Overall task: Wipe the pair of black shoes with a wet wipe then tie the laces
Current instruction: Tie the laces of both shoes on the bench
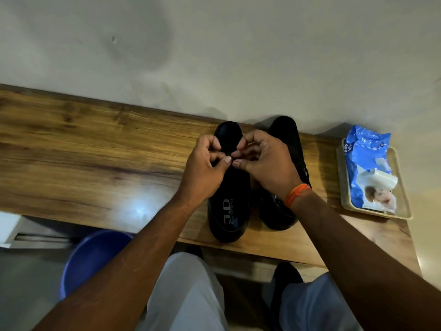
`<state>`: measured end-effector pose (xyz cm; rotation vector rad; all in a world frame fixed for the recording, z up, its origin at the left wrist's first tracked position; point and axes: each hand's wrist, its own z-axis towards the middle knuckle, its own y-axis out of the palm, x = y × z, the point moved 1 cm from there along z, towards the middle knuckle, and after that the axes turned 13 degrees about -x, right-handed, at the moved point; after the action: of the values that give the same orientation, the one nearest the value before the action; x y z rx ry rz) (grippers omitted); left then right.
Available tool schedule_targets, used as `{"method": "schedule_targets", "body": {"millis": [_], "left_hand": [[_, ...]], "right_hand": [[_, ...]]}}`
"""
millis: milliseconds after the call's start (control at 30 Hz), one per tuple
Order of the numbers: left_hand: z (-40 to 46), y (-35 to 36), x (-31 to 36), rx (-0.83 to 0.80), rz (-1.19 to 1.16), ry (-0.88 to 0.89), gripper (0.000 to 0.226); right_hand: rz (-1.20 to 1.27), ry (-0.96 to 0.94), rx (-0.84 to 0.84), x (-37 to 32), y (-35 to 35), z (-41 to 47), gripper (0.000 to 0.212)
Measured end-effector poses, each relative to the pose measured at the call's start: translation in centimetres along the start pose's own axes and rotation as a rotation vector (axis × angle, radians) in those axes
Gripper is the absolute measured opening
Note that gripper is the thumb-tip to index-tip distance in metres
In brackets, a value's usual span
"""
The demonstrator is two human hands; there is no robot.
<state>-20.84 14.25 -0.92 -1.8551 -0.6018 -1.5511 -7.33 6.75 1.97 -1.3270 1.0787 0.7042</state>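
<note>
Black leather is what we work on: a pair of shoes stands side by side on the wooden bench (pixel 95 149), toes toward the pale wall. We hold both hands over the left shoe (pixel 229 199), whose printed insole shows below our wrists. Our left hand (pixel 205 170) has its fingers curled, thumb and forefinger pinched together on what we take to be the lace, though the dark strand itself is too hard to make out. Our right hand (pixel 265 161), with an orange band (pixel 297 194) at the wrist, curls its fingers the same way and meets the left at the fingertips. The right shoe (pixel 286 144) sits just beside, partly hidden under our right hand. Well off to the right, a blue pack of wet wipes (pixel 367 163) lies in a beige tray (pixel 405 206). Below the bench edge we see a blue bucket (pixel 93 256) and our light trousers.
</note>
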Motion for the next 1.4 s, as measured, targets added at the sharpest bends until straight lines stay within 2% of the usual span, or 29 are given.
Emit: {"method": "schedule_targets", "body": {"millis": [133,300,500,600,700,800,900,1067,1233,1300,1400], "left_hand": [[-0.4,0.0,0.2,0.005,-0.015,0.035,0.019],[-0.7,-0.6,0.4,-0.047,0.166,0.071,0.026],[-0.8,0.3,1.1,0.098,0.298,0.139,0.015],[-0.8,0.4,1.0,0.062,0.208,0.102,0.018],[-0.6,0.4,0.5,-0.003,-0.016,-0.011,0.027],[-0.5,-0.2,0.6,-0.160,-0.265,-0.061,0.029],[-0.4,-0.8,0.6,-0.316,-0.246,0.005,0.034],[-0.3,-0.3,0.4,-0.143,-0.022,0.206,0.034],[-0.3,-0.5,-0.2,-0.015,0.213,0.375,0.019],[-0.2,-0.8,-1.0,0.019,0.177,0.321,0.021],[-0.7,-1.1,-2.7,0.040,0.024,0.136,0.018]], "right_hand": [[-0.053,0.005,0.069,-0.3,0.4,-0.2,0.037],[-0.179,-0.023,0.070,-1.0,0.4,-0.4,0.042],[-0.214,-0.079,0.040,-0.9,0.7,-0.6,0.044],[-0.222,-0.079,0.042,-0.7,0.8,-0.6,0.043],[-0.213,-0.065,0.030,-0.6,0.7,-0.5,0.040],[-0.191,-0.025,0.011,-0.5,0.5,-0.1,0.039],[-0.200,0.012,-0.008,-0.4,0.2,0.3,0.039],[-0.158,0.056,-0.067,-0.3,0.0,0.6,0.042],[-0.094,0.084,-0.035,-0.5,-0.3,0.6,0.046],[-0.090,0.099,0.015,-0.4,-0.6,0.5,0.047],[-0.139,0.119,0.059,-0.1,-0.7,0.1,0.045]]}}
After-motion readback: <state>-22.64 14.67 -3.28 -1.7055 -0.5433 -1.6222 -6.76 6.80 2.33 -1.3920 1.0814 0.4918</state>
